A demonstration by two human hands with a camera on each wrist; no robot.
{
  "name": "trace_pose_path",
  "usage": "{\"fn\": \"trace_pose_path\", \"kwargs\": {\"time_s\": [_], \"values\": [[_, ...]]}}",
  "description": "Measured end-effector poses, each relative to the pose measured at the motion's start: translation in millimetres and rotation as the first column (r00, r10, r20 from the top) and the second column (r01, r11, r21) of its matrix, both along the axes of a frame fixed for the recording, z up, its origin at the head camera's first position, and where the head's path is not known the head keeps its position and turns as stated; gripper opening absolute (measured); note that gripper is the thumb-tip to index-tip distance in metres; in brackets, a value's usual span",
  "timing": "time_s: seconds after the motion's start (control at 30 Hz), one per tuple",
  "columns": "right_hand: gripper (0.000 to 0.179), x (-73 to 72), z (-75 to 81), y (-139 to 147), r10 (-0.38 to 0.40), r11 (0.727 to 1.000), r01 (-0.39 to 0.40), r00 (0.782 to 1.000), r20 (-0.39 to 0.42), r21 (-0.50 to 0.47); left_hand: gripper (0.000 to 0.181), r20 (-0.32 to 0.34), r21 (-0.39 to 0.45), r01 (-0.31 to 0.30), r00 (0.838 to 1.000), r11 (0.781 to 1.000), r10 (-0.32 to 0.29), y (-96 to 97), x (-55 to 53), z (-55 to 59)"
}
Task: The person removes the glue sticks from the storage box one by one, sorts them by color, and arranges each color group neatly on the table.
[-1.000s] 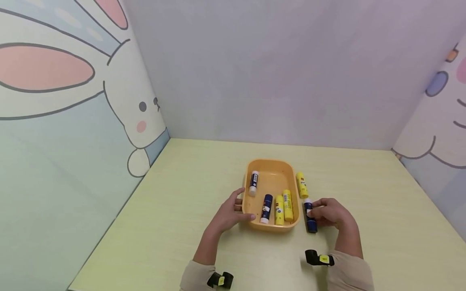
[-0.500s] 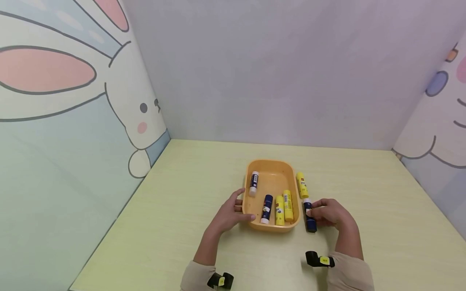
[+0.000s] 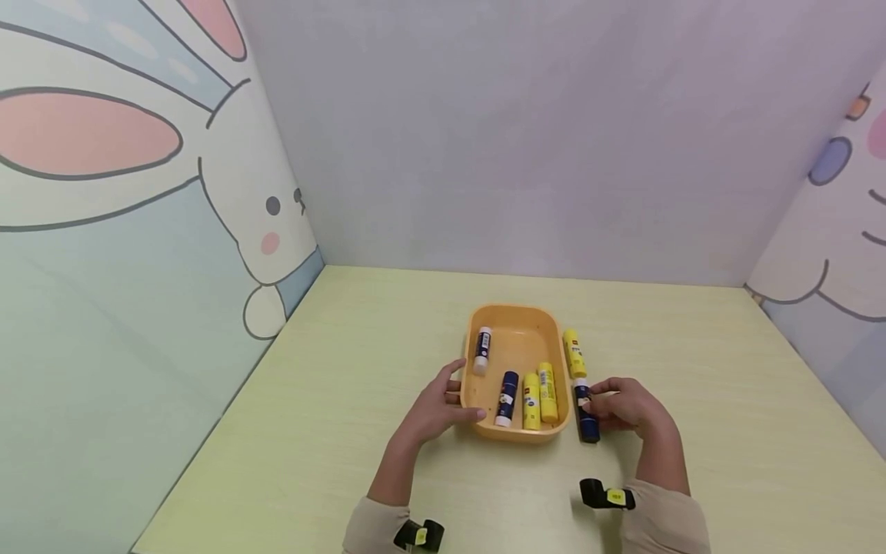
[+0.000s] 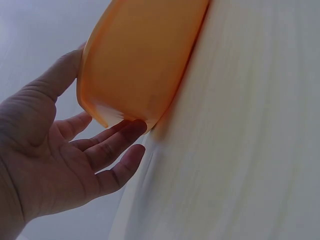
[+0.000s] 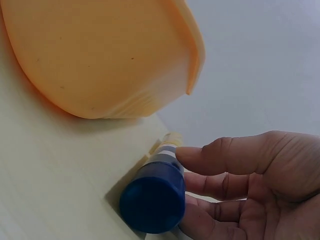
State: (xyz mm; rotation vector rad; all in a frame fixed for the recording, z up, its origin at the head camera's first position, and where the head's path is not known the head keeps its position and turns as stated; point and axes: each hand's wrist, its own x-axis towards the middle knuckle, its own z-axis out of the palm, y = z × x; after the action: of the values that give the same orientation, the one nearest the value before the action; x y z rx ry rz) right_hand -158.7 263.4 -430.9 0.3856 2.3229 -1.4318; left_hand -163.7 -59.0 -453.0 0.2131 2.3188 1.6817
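Observation:
An orange plastic tray rests on the table in the head view. My left hand holds its near left corner, with the thumb at the rim and the fingers along the outer wall. Beside the tray's right wall, a navy glue stick with a white end lies on the table. My right hand grips that stick from the right; its blue end faces the right wrist camera. A yellow glue stick lies just beyond it, almost end to end with it.
Inside the tray lie two navy-and-white glue sticks, one at the left wall and one near the front. Two yellow glue sticks lie side by side at its right. Printed fabric walls enclose the pale table.
The navy glue stick has shifted slightly left, closer to the tray and in line with the yellow one, under my right hand. My left hand and the tray stay put.

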Motion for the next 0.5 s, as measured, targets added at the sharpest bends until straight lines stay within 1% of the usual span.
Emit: {"fn": "trace_pose_path", "kwargs": {"time_s": [0.17, 0.37, 0.5], "values": [[0.052, -0.6, 1.4, 1, -0.002, 1.000, 0.002, 1.000, -0.005, -0.003, 0.089, 0.009, 0.014, 0.001, 1.000, 1.000, -0.001, 0.1, -0.1, 1.6], [0.055, -2.2, 6.5, 2, -0.011, 1.000, 0.010, 1.000, -0.019, -0.026, 0.090, 0.016, 0.016, 0.000, 1.000, 1.000, 0.000, 0.5, -1.5, 0.9], [0.052, -3.4, 12.0, 2, -0.007, 1.000, 0.007, 1.000, -0.027, -0.009, 0.090, 0.019, 0.013, -0.002, 1.000, 1.000, 0.002, 0.5, -2.2, 0.9]]}}
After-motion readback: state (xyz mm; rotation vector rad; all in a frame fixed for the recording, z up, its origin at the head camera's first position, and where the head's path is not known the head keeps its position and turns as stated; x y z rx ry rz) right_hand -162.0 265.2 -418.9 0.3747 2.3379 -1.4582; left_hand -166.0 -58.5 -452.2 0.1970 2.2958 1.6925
